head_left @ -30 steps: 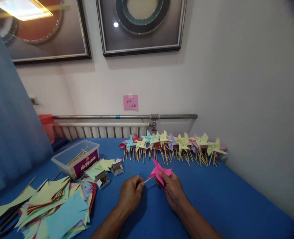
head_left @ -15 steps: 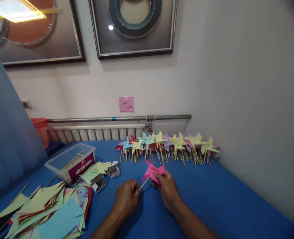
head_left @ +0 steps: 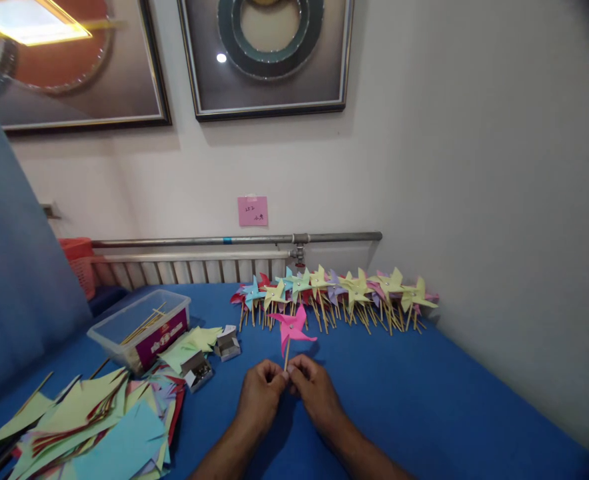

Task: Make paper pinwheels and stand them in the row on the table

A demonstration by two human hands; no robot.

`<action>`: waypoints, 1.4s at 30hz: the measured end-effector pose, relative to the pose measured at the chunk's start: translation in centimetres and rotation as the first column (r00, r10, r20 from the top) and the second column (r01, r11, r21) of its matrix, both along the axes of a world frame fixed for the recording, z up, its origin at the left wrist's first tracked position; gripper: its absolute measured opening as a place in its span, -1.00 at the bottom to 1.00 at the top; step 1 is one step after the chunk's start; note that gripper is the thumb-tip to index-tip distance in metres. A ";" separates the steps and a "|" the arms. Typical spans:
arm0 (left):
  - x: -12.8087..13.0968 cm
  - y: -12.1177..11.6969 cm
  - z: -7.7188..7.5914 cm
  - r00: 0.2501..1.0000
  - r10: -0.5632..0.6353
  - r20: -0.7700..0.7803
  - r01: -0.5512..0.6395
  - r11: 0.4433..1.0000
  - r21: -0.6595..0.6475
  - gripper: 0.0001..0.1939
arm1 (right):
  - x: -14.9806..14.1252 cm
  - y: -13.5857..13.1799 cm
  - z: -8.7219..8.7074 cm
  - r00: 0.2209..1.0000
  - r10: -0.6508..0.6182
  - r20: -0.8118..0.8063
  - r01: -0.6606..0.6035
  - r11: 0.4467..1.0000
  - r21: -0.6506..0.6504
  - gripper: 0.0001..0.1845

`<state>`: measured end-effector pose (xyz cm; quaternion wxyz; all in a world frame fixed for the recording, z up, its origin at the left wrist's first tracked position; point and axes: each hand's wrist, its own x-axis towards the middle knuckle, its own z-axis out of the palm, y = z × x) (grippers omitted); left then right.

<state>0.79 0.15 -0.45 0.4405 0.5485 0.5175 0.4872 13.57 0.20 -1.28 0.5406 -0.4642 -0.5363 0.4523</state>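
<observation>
Fingers of left hand (head_left: 260, 395) and right hand (head_left: 318, 393) pinch the stick (head_left: 287, 355) of one pink pinwheel (head_left: 293, 327), raised above them; earlier, the right hand gripped its blades. Leftward: two small boxes (head_left: 228, 348), one tub (head_left: 178, 325).

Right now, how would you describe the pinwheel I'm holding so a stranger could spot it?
Find the blue table, then the row of pinwheels along its back. In front of that, the left hand and right hand meet at a thin stick topped by the pinwheel. Unlike its neighbours, this hot-pink one is held up.
</observation>
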 end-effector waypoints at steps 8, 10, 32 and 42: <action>-0.1 -0.4 0.0 0.979 0.029 -0.199 -0.011 0.996 0.090 -0.77 | 0.2 0.1 0.2 1.000 -0.002 0.018 0.002 1.000 0.006 -0.80; -0.1 -0.6 0.0 0.968 0.030 -0.248 -0.002 0.994 0.111 -0.79 | 0.1 0.0 0.3 1.000 -0.017 -0.006 0.017 1.000 -0.004 -0.81; 0.3 -1.8 0.1 0.834 -0.075 -0.547 0.178 0.974 0.137 -0.87 | 14.4 8.8 5.0 0.578 -0.457 0.676 0.521 0.844 0.125 -0.74; 0.2 -1.9 0.0 0.783 -0.118 -0.610 0.231 0.967 0.109 -0.87 | 14.4 12.1 3.7 0.430 -0.491 0.758 0.593 0.786 0.173 -0.74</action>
